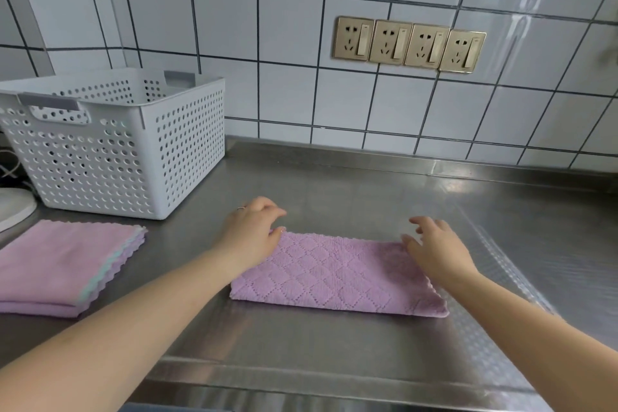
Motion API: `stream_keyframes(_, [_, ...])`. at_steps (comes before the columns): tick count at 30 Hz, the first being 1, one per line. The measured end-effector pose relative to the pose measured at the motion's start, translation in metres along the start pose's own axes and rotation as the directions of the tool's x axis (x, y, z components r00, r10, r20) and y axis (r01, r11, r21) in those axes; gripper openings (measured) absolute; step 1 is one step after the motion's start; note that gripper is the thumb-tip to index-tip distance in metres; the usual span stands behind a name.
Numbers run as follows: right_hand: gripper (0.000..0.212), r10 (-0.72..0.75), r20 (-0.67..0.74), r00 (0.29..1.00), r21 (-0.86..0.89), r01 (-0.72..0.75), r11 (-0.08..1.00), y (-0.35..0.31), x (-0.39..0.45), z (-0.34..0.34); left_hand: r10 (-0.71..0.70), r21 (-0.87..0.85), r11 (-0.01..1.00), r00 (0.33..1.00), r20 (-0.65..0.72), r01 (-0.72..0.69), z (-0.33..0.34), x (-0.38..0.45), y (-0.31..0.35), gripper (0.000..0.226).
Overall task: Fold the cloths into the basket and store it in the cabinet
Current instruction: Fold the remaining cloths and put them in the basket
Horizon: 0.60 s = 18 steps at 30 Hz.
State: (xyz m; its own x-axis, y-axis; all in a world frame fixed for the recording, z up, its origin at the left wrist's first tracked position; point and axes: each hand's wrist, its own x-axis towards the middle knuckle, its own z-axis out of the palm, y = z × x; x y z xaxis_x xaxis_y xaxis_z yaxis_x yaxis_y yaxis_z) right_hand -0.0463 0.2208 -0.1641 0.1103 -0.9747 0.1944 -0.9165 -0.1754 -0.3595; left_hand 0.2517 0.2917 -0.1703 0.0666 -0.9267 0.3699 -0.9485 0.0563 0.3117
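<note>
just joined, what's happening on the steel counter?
A person is folding a purple quilted cloth on the stainless steel counter. It lies folded into a long rectangle; the left hand rests on its far left corner and the right hand on its far right end, fingers relaxed. A stack of pink and purple cloths waits at the left, in front of the white perforated plastic basket. Whether the basket holds anything cannot be seen.

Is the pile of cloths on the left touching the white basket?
Apart. The head view shows a strip of bare steel counter between the stack of cloths and the basket.
</note>
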Motion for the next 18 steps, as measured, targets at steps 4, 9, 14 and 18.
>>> stream_keyframes(4, [0.047, -0.298, 0.102, 0.949, -0.132, 0.309, 0.942, -0.054, -0.021, 0.021, 0.129, -0.027, 0.992, 0.972, 0.199, -0.126, 0.024, -0.012, 0.048, 0.044])
stream_keyframes(9, [0.053, -0.287, 0.19, 0.939, -0.123, 0.313, 0.942, -0.077, -0.045, 0.053, 0.149, 0.091, 0.98, 0.955, 0.255, -0.177, 0.052, -0.025, 0.065, 0.05])
stream_keyframes(14, [0.061, -0.181, 0.25, 0.951, -0.223, 0.239, 0.945, -0.056, -0.047, 0.048, 0.008, 0.201, 0.976, 0.937, 0.349, -0.083, 0.036, -0.03, 0.051, 0.06])
stream_keyframes(18, [0.064, -0.091, 0.271, 0.958, -0.282, 0.169, 0.944, -0.033, -0.044, 0.033, -0.074, 0.243, 0.97, 0.934, 0.349, -0.014, 0.025, -0.032, 0.03, 0.065])
